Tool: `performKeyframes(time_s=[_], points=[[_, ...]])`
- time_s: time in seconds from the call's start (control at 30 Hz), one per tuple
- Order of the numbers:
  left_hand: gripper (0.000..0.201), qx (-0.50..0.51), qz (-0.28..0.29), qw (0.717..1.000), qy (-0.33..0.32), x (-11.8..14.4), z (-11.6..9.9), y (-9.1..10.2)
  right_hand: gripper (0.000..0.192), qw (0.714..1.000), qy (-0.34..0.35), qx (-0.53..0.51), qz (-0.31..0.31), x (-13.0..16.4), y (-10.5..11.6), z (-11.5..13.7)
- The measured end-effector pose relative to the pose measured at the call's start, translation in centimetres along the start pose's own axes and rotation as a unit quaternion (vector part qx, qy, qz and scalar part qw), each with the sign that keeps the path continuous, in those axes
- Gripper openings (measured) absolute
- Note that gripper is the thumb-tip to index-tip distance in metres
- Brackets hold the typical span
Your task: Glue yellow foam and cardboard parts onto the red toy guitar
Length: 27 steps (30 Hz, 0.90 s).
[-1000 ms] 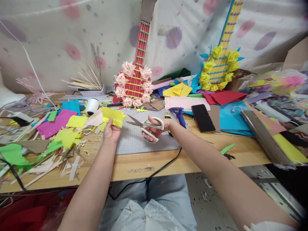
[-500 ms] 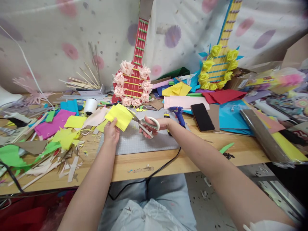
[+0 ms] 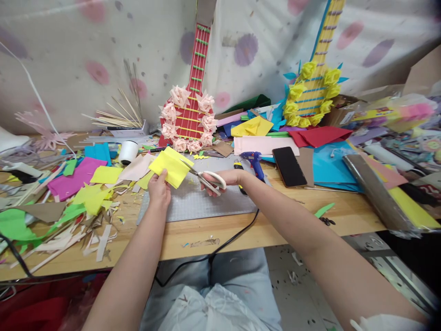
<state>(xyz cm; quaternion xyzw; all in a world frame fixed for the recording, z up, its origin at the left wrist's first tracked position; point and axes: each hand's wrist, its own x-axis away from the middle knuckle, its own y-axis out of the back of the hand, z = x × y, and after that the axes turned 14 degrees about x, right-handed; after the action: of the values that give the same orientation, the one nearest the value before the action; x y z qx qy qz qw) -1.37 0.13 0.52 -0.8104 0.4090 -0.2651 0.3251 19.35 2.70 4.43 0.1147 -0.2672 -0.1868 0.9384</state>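
Left hand has a grip on a folded bright yellow paper sheet at frame centre, held over a grey cutting mat. Right hand holds white-handled metal scissors, blades meeting the paper's right edge. Colourful paper scraps cover the wooden tabletop at left; a red cardboard guitar with pink paper flowers stands behind.
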Motion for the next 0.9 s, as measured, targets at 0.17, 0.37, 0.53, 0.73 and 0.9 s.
performKeyframes(time_s=[0.17, 0.37, 0.53, 0.73, 0.9], points=[[0.014, 0.017, -0.005, 1.000, -0.003, 0.1, 0.0, -0.1, 0.058, 1.000, 0.006, 0.021, -0.004, -0.5, 0.3, -0.4], [0.014, 0.014, -0.009, 1.000, -0.006, 0.2, 0.0, -0.2, 0.055, 0.999, 0.013, 0.034, -0.030, -0.1, 0.3, -0.2], [0.014, 0.019, -0.008, 1.000, -0.002, 0.1, -0.1, -0.1, 0.048, 0.998, 0.015, 0.039, -0.042, 0.2, 0.1, 0.3], [0.014, 0.030, -0.009, 1.000, 0.002, 0.0, -0.1, -0.1, 0.043, 0.995, -0.003, 0.068, -0.072, 0.6, -0.2, 1.3], [0.013, 0.031, -0.006, 0.999, 0.003, 0.0, -0.1, -0.1, 0.036, 0.995, -0.016, 0.057, -0.078, 0.3, -0.3, 1.3]])
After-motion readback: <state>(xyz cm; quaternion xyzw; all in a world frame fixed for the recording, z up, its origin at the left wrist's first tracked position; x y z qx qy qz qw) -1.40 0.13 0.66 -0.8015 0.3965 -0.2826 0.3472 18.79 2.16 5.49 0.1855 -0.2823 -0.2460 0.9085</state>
